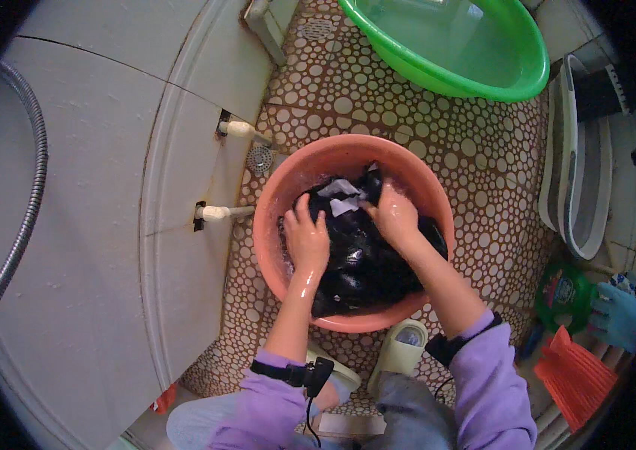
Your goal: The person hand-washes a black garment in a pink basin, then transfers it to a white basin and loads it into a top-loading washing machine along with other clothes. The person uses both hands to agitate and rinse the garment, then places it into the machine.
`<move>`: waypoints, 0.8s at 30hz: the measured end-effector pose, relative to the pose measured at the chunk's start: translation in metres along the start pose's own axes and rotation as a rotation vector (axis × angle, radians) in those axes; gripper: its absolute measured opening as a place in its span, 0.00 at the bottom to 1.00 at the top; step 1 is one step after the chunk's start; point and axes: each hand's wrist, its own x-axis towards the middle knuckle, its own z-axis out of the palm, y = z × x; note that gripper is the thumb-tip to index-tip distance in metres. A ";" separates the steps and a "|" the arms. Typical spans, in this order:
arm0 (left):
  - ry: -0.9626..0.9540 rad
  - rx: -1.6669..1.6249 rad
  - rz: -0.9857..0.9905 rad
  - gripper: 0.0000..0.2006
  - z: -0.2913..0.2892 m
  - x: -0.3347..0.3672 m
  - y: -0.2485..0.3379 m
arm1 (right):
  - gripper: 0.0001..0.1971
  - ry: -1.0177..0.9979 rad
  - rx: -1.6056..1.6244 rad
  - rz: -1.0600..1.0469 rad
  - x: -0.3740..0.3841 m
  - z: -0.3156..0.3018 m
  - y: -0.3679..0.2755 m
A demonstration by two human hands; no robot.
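Black cloth point(359, 259) lies wet at mid-frame. My left hand point(307, 241) rests on it, fingers loosely spread, thumb apart; my right hand point(395, 214) curls, a fold pinched between thumb and fingers, just beside white patches point(344, 206). Around the cloth stands the orange basin point(352, 324). My slippers point(399, 358) show at lower centre, the green tub point(453, 85), holding cloudy water point(445, 37), at upper right.

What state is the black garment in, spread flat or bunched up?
Bunched up: the black garment lies in wet, heaped folds inside the coral basin.
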 end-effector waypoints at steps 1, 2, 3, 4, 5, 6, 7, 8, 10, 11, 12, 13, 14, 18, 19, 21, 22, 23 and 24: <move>-0.164 0.225 -0.055 0.24 0.007 0.001 0.000 | 0.28 -0.069 -0.143 -0.014 0.002 0.006 0.000; -0.273 0.249 -0.041 0.26 0.011 0.006 -0.002 | 0.27 -0.190 -0.188 0.010 0.008 0.012 0.000; -0.285 0.275 0.096 0.29 0.011 0.011 -0.006 | 0.27 -0.228 -0.192 -0.012 0.013 0.015 0.002; -0.256 0.126 0.137 0.30 0.011 0.015 -0.009 | 0.28 -0.315 -0.151 -0.048 0.018 0.018 0.004; -0.267 -0.004 0.129 0.31 0.010 0.021 -0.012 | 0.29 -0.317 -0.115 -0.080 0.021 0.019 0.006; -0.187 -0.331 0.017 0.30 0.007 0.022 -0.014 | 0.35 -0.213 0.152 0.010 0.022 0.020 0.009; -0.093 -0.652 -0.171 0.29 0.006 0.024 -0.015 | 0.36 -0.182 0.472 0.064 0.022 0.020 0.010; -0.188 -1.212 -0.612 0.25 0.002 0.023 -0.016 | 0.37 -0.117 0.756 0.135 0.017 0.017 0.012; -0.274 -1.555 -0.961 0.17 -0.003 0.024 -0.013 | 0.40 -0.175 1.156 0.209 0.001 0.008 0.008; -0.326 -1.632 -1.060 0.16 -0.005 0.023 -0.009 | 0.40 -0.224 1.110 0.186 -0.011 0.003 0.001; -0.326 -1.675 -0.957 0.15 -0.008 0.023 -0.003 | 0.40 -0.284 1.106 0.007 -0.021 -0.005 -0.005; -0.366 -1.736 -0.875 0.15 -0.011 0.026 0.002 | 0.39 -0.338 1.096 -0.172 -0.031 -0.016 -0.013; -0.414 -1.813 -0.747 0.15 -0.015 0.027 0.009 | 0.36 -0.299 0.941 -0.258 -0.042 -0.027 -0.025; -0.476 -1.654 -0.608 0.19 -0.042 0.014 0.038 | 0.19 -0.052 0.532 -0.420 -0.079 -0.064 -0.077; -0.548 -1.741 -0.679 0.19 -0.049 0.009 0.044 | 0.18 0.009 0.447 -0.456 -0.082 -0.068 -0.085; -0.391 -1.705 -0.366 0.20 -0.054 -0.016 0.057 | 0.17 0.093 0.331 -0.482 -0.081 -0.070 -0.093; -0.372 -1.656 -0.309 0.21 -0.056 -0.015 0.059 | 0.17 0.153 0.306 -0.474 -0.077 -0.068 -0.092; -0.351 -1.606 -0.254 0.22 -0.056 -0.018 0.062 | 0.16 0.246 0.305 -0.481 -0.070 -0.066 -0.088; -0.336 -1.586 -0.355 0.23 -0.053 -0.016 0.065 | 0.16 0.263 0.337 -0.448 -0.064 -0.065 -0.082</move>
